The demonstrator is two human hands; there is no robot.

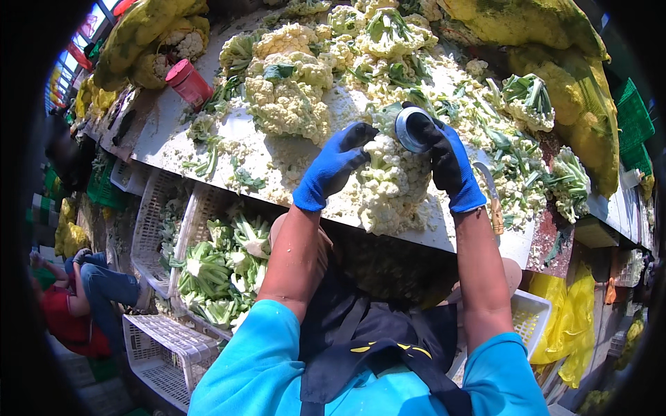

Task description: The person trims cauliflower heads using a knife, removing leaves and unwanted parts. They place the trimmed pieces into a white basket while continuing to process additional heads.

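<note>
A cream-white cauliflower (393,184) rests at the table's near edge, between my hands. Its left side is held by my left hand (338,165), in a blue glove with a dark palm, fingers curled. My right hand (452,161), gloved the same way, is closed around a short round metal ring-shaped tool (412,130), tilted over the cauliflower's upper part. The tool's far end is partly hidden. Just right of that hand lies a knife (496,211) with a wooden handle. A large cauliflower pile (290,93) sits beyond my left hand.
Florets and leafy trimmings cover much of the white table (163,149). A red canister (189,83) stands at the left. Below are a crate of leafy stalks (218,274) and a white crate (163,350). Yellow mesh sacks (572,104) bulge at the right. A seated person (80,298) is far left.
</note>
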